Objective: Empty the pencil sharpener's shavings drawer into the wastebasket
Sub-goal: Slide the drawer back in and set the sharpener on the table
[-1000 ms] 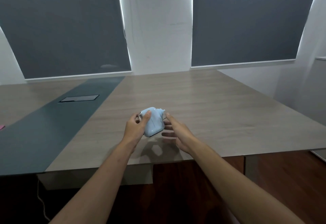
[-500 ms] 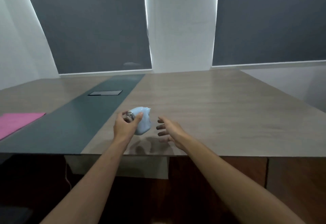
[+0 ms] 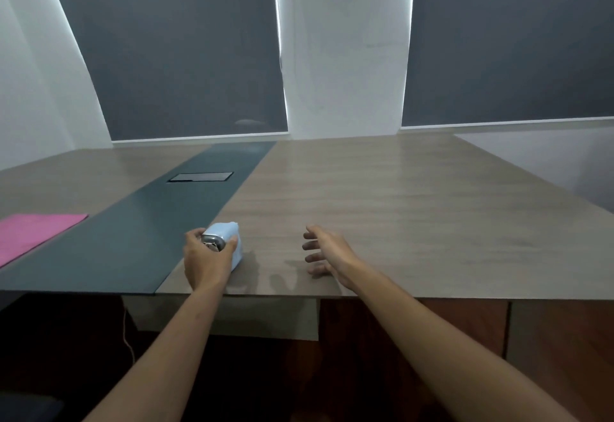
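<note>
Far left: pink sheet [image 3: 31, 234] lies flat on the table [image 3: 398, 209], cut off by the frame edge. Beside it a dark strip [image 3: 139, 235] runs from the near table edge toward the windows, with a rectangular hatch [image 3: 201, 177] set flush in it; hatch closed, contents not visible.

Left hand [image 3: 207, 263] grasps the pencil sharpener [image 3: 229, 240], fingers wrapped around its near end. Sharpener is pale blue with a shiny metal fitting [image 3: 212, 241] on the end facing the camera. It sits at the border of the dark strip and the wood surface, close to the near edge; whether its base touches the table or is held just above it cannot be told. The shavings drawer cannot be made out: the hand covers much of the body, and nothing shows whether the drawer is in place or what it holds.

Right hand [image 3: 327, 253] is empty, fingers spread and slightly curled, hovering just over the wood surface well apart from the sharpener, to its right.

Both forearms are bare. Space under the table is dark; a thin cord [image 3: 128, 335] hangs there at left.
</note>
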`<state>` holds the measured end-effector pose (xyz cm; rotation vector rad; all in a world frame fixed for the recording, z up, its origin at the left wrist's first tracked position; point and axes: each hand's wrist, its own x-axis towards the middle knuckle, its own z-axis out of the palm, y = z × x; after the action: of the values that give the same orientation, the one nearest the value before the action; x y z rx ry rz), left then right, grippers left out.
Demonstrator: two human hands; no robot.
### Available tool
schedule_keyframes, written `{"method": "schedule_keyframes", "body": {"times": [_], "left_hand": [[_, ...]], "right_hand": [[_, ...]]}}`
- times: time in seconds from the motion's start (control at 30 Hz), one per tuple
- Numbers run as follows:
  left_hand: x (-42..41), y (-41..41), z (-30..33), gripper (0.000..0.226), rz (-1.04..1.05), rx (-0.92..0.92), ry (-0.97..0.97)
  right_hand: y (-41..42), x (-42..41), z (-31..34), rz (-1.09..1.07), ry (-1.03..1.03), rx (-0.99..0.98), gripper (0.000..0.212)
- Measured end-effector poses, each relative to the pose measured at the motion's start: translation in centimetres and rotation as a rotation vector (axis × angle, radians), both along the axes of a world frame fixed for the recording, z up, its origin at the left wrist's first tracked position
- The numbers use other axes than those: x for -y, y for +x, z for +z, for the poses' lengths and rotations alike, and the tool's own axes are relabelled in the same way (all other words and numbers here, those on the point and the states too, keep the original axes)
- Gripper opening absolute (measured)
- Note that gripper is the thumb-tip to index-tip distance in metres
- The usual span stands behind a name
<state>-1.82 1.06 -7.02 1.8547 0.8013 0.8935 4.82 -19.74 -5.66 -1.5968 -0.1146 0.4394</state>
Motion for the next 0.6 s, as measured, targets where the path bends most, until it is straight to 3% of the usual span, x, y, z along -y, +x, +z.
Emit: {"method": "schedule_keyframes", "body": {"times": [0.23,0.33,0.47,0.6], "left_hand": [[0.4,0.0,-0.3,0.070,0.023,-0.015,0.048],[1.2,0.0,0.7,0.079,0.061,-0.048,0.201],[3.2,0.8,2.6,0.079,0.034,-0.010,0.442],[6.4,2.8,3.8,0.072,-0.126,-0.011,0.553]], "right_hand": [[0.2,0.7,0.0,-0.032,0.009,0.009,0.044],[0.5,1.4,0.4,-0.052,-0.027,0.065,0.044],[1.1,3.2,1.4,-0.095,-0.167,0.247,0.042],[2.2,5.9,1.8,-0.120,-0.388,0.509,0.039]]}}
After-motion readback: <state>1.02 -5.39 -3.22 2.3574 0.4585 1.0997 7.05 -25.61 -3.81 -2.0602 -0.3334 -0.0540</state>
